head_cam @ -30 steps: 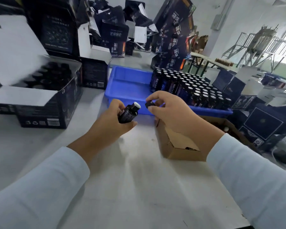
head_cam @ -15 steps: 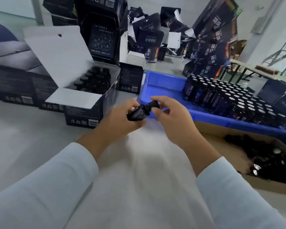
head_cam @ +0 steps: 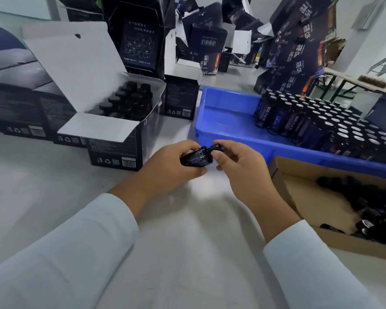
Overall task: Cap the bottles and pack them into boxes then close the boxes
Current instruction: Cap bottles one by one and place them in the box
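Capping in progress: a small dark bottle (head_cam: 196,156) is held tilted above the desk (head_cam: 187,253), gripped around its body by the left hand (head_cam: 176,168), while the black cap (head_cam: 216,147) is pinched by the right hand (head_cam: 239,163). Judged light, rigid, probably smooth and slippery; the body is best held, the cap turned by its rim.

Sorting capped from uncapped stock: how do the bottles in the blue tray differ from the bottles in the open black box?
The bottles in the blue tray show silvery tops with no caps; the bottles in the open black box have black caps on. The tray's bottles fill only its right part, in many rows in the open blue tray; the boxed ones are few, packed close inside the black box under its raised lid. Both groups stand upright and look dark.
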